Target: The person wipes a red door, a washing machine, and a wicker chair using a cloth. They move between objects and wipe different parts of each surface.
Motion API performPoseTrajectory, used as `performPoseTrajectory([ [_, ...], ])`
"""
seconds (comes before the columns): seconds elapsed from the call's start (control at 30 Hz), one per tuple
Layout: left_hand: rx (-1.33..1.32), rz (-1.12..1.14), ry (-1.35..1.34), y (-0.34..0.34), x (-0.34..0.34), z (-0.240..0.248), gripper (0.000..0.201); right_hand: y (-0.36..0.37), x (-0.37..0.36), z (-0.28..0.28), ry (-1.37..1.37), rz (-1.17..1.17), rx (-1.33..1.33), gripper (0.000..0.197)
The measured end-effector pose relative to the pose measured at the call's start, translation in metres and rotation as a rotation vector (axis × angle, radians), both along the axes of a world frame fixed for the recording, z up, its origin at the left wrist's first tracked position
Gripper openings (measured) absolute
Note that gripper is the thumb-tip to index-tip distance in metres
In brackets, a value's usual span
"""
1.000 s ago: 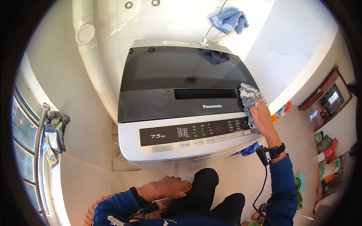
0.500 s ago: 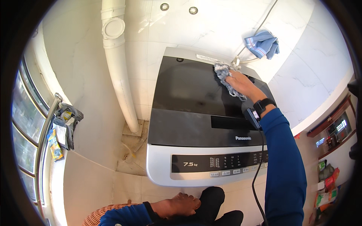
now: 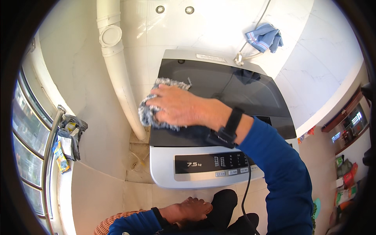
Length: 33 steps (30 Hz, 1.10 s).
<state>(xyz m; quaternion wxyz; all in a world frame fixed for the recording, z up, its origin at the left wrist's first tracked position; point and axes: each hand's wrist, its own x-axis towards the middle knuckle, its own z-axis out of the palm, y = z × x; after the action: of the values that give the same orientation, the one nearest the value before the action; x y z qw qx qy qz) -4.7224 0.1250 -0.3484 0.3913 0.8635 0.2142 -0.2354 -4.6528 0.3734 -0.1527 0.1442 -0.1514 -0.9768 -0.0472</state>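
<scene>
White tiles (image 3: pixel 219 27) back the dark washer lid (image 3: pixel 256 94), right grip (image 3: pixel 174 105) clutching grey cloth (image 3: pixel 147 114) on it, left grip (image 3: pixel 192 208) unclear.

I see a bright, metal-framed window (image 3: pixel 28 145) at far left, a white drainpipe (image 3: pixel 116 74) down the upper left, and marble-patterned wall tiles (image 3: pixel 329 51) at upper right.

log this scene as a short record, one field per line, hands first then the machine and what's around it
right hand: holding shaggy grey cloth against left part of washing machine top
left hand: low, beside black trousers; grip unclear
machine: top-loading, dark lid down, silver front
back wall: blue cloth hanging above machine's rear right
left side: pale pipe beside machine; dark plastic bag near window
</scene>
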Motion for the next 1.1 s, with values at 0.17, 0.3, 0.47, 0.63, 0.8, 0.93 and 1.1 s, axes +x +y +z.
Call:
performPoseTrajectory([
  [0.17, 0.057, -0.033, -0.022, -0.004, 0.003, -0.006, 0.064, -0.114, 0.058, -0.007, 0.1, -0.058, 0.109, 0.019],
  [0.3, 0.1, -0.033, -0.048, -0.007, 0.001, -0.013, 0.059, -0.162, 0.138, -0.003, 0.015, -0.227, 0.124, 0.018],
  [0.47, 0.1, -0.014, -0.057, -0.007, 0.002, -0.017, 0.057, -0.207, 0.25, -0.005, 0.144, -0.847, -0.074, 0.041],
  [0.63, 0.091, -0.013, -0.105, -0.005, 0.0, -0.014, 0.056, -0.209, 0.3, -0.021, 0.231, -1.168, 0.007, 0.043],
  [0.8, 0.068, -0.002, -0.119, -0.004, 0.001, -0.007, 0.058, -0.23, 0.248, -0.042, 0.305, -0.894, 0.127, 0.052],
  [0.93, 0.086, 0.034, -0.138, -0.007, 0.007, 0.002, 0.063, -0.261, 0.199, -0.065, 0.568, -0.651, 0.041, 0.047],
  [1.1, 0.088, 0.073, -0.16, -0.008, 0.018, 0.007, 0.063, -0.28, 0.238, -0.094, 0.714, -0.738, 0.26, 0.041],
])
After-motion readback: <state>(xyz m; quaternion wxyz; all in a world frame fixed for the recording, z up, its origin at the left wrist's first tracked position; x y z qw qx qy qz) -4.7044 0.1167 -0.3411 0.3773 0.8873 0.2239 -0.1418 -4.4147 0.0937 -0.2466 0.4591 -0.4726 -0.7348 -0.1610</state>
